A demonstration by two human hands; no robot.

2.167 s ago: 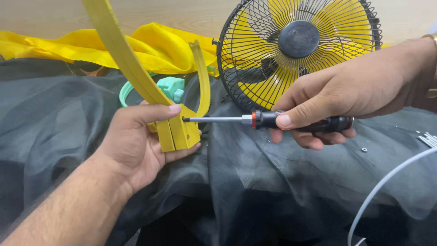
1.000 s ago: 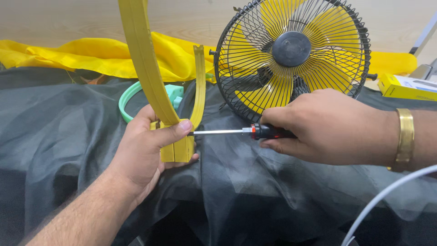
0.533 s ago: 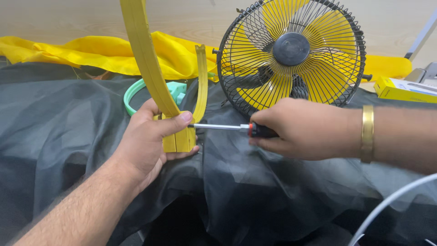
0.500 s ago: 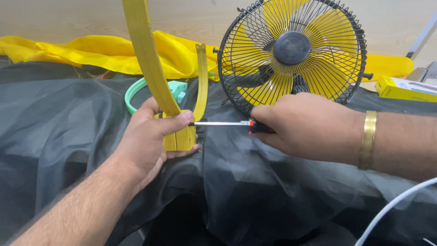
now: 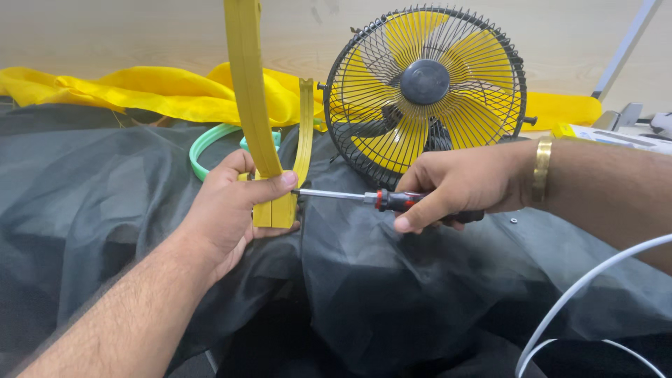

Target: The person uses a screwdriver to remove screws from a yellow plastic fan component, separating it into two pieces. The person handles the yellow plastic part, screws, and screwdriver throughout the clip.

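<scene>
My left hand (image 5: 227, 210) grips the joined end of a yellow plastic hoop (image 5: 269, 157), thumb pressed on its block-shaped clamp. The hoop's two curved arms rise upward, one out of the top of the view. My right hand (image 5: 458, 189), with a gold bangle on the wrist, holds a screwdriver (image 5: 364, 199) with a black and red handle. Its metal shaft lies level and its tip meets the right side of the clamp.
A small fan (image 5: 425, 87) with yellow blades and a black wire cage stands just behind the screwdriver. Black cloth (image 5: 392, 287) covers the surface, with yellow fabric (image 5: 133, 91) behind it. A green ring (image 5: 203, 143) lies behind the hoop. A white cable (image 5: 581, 301) curves at lower right.
The view has shifted a little. My right hand has slid back along the handle, so more of the red and black grip shows. The screwdriver tip stays at the clamp.
</scene>
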